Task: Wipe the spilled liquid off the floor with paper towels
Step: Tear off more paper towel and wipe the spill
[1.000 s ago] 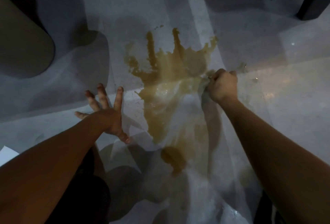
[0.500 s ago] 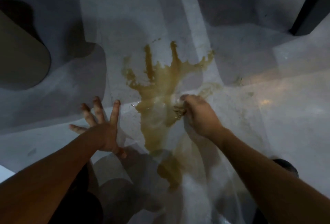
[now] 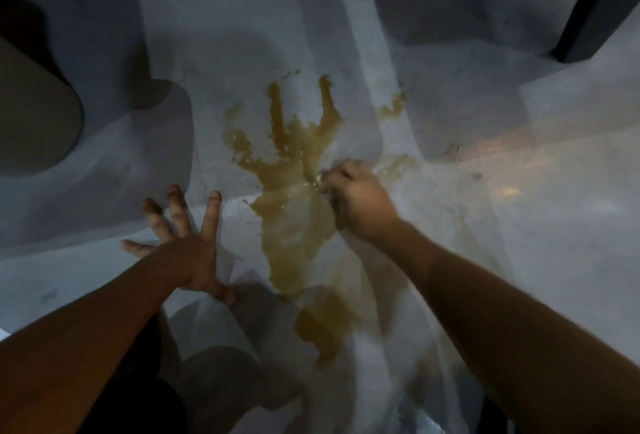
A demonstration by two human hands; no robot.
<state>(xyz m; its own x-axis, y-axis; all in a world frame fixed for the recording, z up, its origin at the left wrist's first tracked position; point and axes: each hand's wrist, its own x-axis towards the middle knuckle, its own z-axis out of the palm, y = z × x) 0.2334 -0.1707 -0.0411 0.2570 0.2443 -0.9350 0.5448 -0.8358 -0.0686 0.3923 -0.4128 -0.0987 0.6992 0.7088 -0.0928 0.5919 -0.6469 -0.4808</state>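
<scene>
A wet paper towel (image 3: 325, 188) is gripped in the right hand (image 3: 360, 201) at the spill (image 3: 294, 212) (brown, mid-floor); it should be dragged inward, while the left hand (image 3: 183, 246) is spread flat.

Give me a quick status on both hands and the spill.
Left hand flat on floor, fingers spread. Right hand gripping wadded paper towel at spill edge. Most of spill remains. Nothing blocking.

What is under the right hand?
The right hand is curled round a wet wad of paper towel at the edge of the brown spill. The floor under the hand is covered.
</scene>
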